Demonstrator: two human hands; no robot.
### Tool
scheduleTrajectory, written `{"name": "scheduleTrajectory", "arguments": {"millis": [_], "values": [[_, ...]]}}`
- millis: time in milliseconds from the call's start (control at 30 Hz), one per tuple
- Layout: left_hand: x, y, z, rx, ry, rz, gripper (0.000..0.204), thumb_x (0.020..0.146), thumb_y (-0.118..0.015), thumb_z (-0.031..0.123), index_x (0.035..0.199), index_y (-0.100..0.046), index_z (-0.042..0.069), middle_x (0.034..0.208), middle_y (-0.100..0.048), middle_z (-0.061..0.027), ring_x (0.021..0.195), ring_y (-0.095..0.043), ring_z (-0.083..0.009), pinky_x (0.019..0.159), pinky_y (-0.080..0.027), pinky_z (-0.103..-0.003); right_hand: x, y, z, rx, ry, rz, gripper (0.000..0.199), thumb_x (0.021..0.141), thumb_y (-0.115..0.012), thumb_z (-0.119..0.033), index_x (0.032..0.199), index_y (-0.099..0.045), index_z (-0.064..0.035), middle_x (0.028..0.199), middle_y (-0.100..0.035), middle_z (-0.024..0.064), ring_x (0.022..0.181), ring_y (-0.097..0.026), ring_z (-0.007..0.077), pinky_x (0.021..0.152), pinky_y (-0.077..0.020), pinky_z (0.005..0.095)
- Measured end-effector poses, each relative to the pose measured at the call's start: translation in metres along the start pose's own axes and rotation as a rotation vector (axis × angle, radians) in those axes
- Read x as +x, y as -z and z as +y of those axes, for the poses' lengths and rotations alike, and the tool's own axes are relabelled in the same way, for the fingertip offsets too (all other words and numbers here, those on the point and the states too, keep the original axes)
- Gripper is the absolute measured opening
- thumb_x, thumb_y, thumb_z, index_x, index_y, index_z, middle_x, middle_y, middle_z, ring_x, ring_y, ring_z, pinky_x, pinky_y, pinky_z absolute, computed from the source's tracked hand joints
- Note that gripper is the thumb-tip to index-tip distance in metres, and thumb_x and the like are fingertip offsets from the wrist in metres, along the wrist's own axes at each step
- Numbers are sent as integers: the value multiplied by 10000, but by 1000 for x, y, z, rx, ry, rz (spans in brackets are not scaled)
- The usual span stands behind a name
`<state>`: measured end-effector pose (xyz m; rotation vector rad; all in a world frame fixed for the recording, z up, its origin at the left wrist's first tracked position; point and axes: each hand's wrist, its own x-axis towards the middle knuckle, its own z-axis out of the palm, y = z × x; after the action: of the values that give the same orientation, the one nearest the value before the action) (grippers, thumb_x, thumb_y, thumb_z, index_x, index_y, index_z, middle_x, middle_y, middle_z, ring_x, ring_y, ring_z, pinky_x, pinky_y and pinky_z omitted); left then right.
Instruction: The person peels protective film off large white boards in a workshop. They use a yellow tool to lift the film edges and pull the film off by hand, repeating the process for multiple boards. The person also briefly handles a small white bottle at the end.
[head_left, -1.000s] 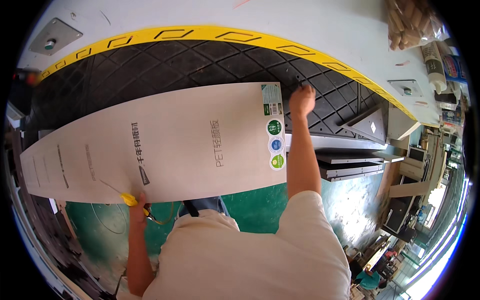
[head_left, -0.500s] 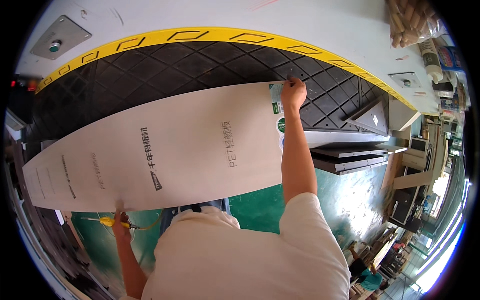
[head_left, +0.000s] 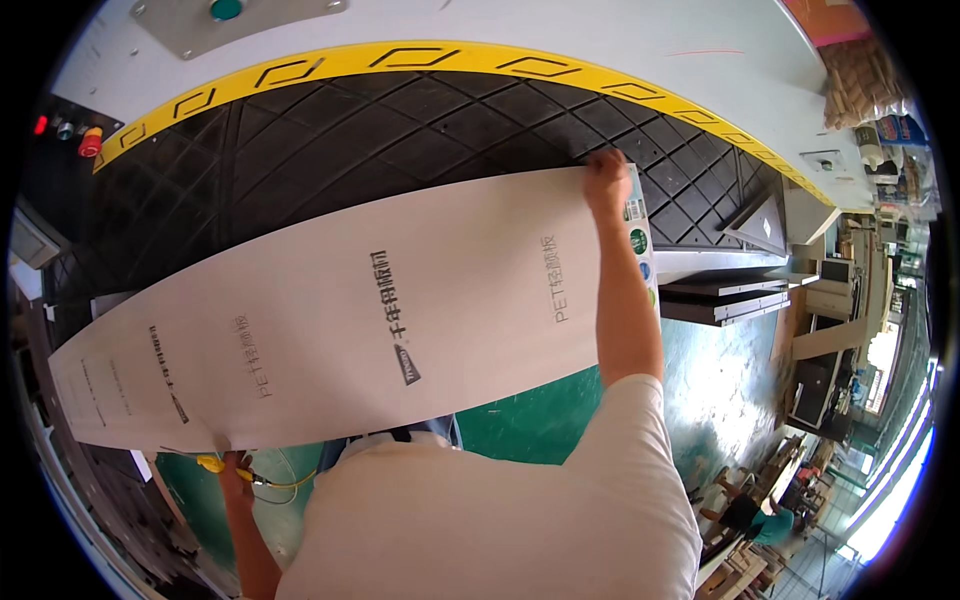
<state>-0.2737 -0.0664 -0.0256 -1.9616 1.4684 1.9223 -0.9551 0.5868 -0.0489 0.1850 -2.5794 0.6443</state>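
A long pale panel (head_left: 480, 270) with dark printing lies across the black ribbed bed of a machine, its near edge against my body. At its far right part my right hand (head_left: 607, 185) touches the panel near the far edge. That hand is smeared by motion, its fingers seemingly curled. Round coloured stickers (head_left: 639, 240) show on the panel's right end. Below the near left edge my left hand (head_left: 233, 478) is closed around what looks like a yellow air blow gun (head_left: 208, 462) with a hose (head_left: 285, 485), its thumb side at the panel's edge.
Behind the black bed (head_left: 330, 130) runs a yellow strip (head_left: 430, 58) on a pale machine body. Red buttons (head_left: 91, 142) stand at the left. To the right are stacked dark panels (head_left: 725, 300) and a triangular piece (head_left: 760, 222). Another person (head_left: 765, 522) is far off at lower right.
The panel has slid to the right, and its stickered end now reaches past my right hand. My left hand keeps hold of the yellow gun. The whole view has shifted a little.
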Motion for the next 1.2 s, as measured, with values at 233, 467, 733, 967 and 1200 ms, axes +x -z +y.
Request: {"name": "scheduleTrajectory", "arguments": {"millis": [233,467,733,967,1200], "values": [[10,9,24,-152,-25,-163,271,919,-617,203,1183,-592,145,1017,-657,0,945,-642,-205,703,-439,-315,-87,-56,-200,234,81,-229,40,896,-618,-73,860,-637,-74,910,-615,151,862,-632,381,695,-537,490],[5,-29,21,-3,-66,-42,358,1004,-625,442,1226,-589,164,1015,-658,7,891,-630,-163,663,-420,-304,-47,-18,-107,315,-52,-86,78,842,-707,-55,912,-720,-21,845,-661,151,754,-653,354,676,-526,427],[-16,-97,31,-143,-137,37,317,990,-659,471,1047,-633,160,830,-582,32,715,-522,-120,624,-400,-298,22,35,133,-205,-224,-35,121,864,-654,-187,862,-732,-94,900,-718,157,849,-702,369,732,-559,473],[-10,-74,15,-144,-49,150,337,985,-664,486,970,-611,153,744,-532,32,663,-501,-124,602,-409,-300,37,42,119,109,-386,-184,238,834,-724,-216,990,-772,-43,912,-739,186,882,-721,347,815,-560,415],[-8,-81,20,-82,-74,99,343,993,-643,499,986,-617,156,756,-543,30,664,-521,-128,599,-421,-288,36,33,119,-42,-277,-81,197,802,-673,-150,935,-777,-48,951,-724,202,927,-686,386,842,-544,460]]}}
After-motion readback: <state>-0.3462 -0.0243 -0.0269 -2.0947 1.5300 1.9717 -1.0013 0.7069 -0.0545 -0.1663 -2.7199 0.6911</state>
